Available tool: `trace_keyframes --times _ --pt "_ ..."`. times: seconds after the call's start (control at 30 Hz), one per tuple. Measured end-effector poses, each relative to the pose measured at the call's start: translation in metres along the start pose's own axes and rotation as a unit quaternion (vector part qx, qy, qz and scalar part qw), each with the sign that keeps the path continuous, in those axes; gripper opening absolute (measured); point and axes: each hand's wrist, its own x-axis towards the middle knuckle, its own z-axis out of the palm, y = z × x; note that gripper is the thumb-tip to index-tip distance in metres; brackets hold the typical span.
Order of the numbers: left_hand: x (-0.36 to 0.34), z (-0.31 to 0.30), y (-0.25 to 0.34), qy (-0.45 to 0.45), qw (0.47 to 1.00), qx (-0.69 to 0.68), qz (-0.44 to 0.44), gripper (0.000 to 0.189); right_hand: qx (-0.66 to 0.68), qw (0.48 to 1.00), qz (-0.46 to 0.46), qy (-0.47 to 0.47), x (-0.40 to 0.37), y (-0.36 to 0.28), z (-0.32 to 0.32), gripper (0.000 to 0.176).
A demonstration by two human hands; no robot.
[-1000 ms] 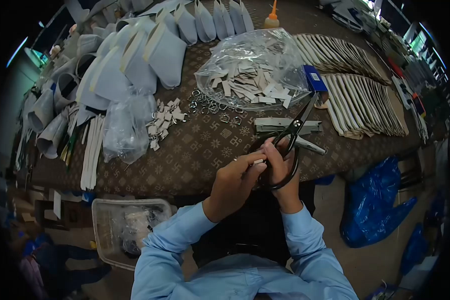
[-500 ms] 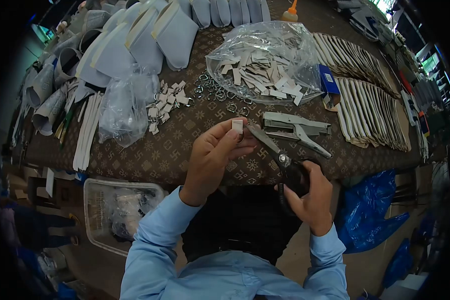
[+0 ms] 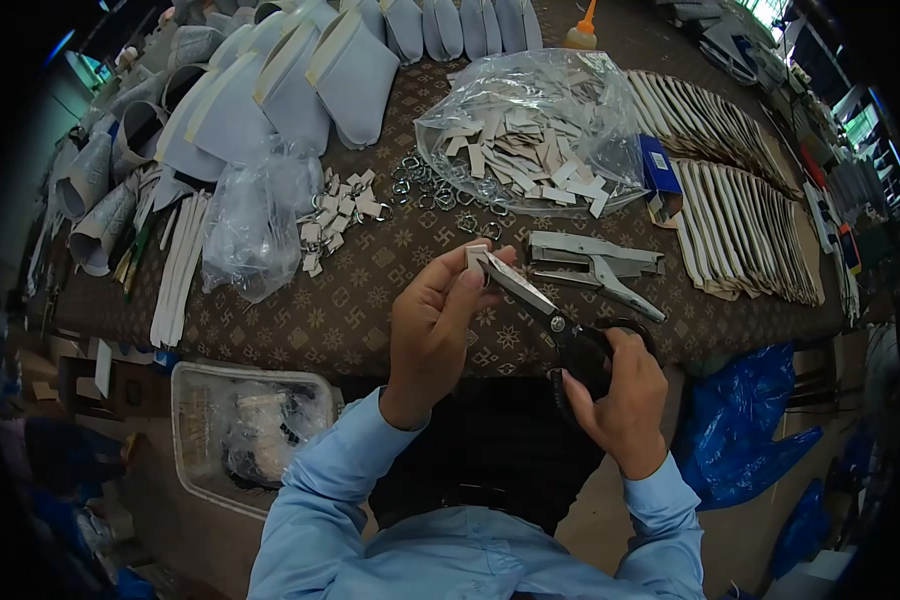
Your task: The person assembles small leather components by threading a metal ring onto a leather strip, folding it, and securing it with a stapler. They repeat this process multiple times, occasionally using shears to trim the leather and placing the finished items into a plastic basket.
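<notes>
Between the thumb and fingers of my left hand (image 3: 428,325) is a small white tab (image 3: 475,257); a ring in it, if any, is hidden by the fingers now. My right hand (image 3: 622,405) grips the black handles of a pair of scissors (image 3: 526,290). The blades point up and left, and their tips meet the tab's right side. Just beyond the scissors lies a grey stapler (image 3: 598,268). Past my left hand are loose metal rings (image 3: 425,185) and a pile of white tabs with rings (image 3: 340,212).
A clear plastic bag (image 3: 530,130) holds many white strips. Stacked folded pieces (image 3: 745,225) lie at the right, pale curved pieces (image 3: 350,85) at the back left. Below the patterned cloth's edge are a white basket (image 3: 185,440) and a blue bag (image 3: 735,430).
The scissors' blades have swung slightly left and come onto the tab, overlapping its right side. The handles look a little closer together. My left hand has shifted slightly right and down.
</notes>
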Motion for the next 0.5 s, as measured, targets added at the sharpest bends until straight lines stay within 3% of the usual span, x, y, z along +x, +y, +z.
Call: trace_keyframes --times 0.2,0.3,0.37,0.5 --pt "-0.002 0.001 -0.003 0.002 1.000 0.027 0.004 0.033 0.008 1.000 0.011 -0.009 -0.001 -0.003 0.000 0.053" --pt "-0.004 0.004 -0.009 0.012 0.997 0.063 0.033 0.033 0.006 1.000 0.015 -0.021 -0.001 -0.004 0.000 0.053" --pt "-0.005 0.008 -0.015 0.042 0.985 0.128 0.105 0.034 0.011 1.000 0.023 -0.016 -0.004 -0.007 0.003 0.053" --pt "-0.003 0.012 -0.017 0.069 0.985 0.115 0.107 0.034 0.016 0.999 0.026 0.020 -0.008 -0.011 0.016 0.054"
